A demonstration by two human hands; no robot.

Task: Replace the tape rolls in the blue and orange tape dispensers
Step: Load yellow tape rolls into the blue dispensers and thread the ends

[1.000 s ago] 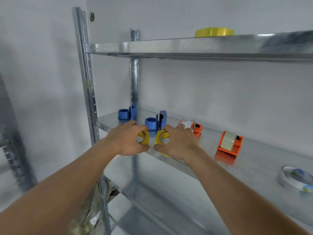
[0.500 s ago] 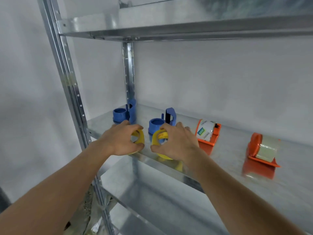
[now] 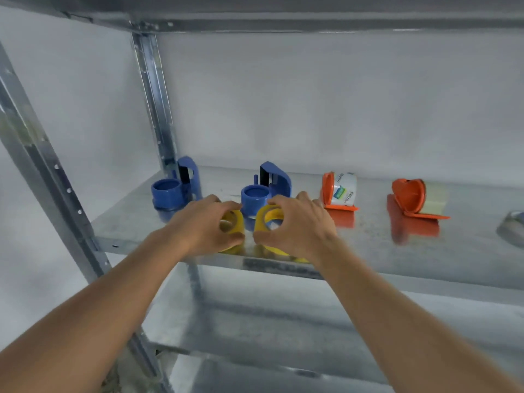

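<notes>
Head view: both hands, left (image 3: 202,226) and right (image 3: 297,226), grip yellow tape rolls (image 3: 233,222) at the shelf edge (image 3: 397,275)

L hand (image 3: 204,225) & R hand (image 3: 295,225) (arms outstretched) curled, each gripping sth.

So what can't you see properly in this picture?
- Left yellow roll, head view: mostly covered by the left hand.
- Right yellow roll: partly behind the right hand.
- Silvery thing: cut off by the right edge.
- Label on white roll: too blurred to read.
</notes>
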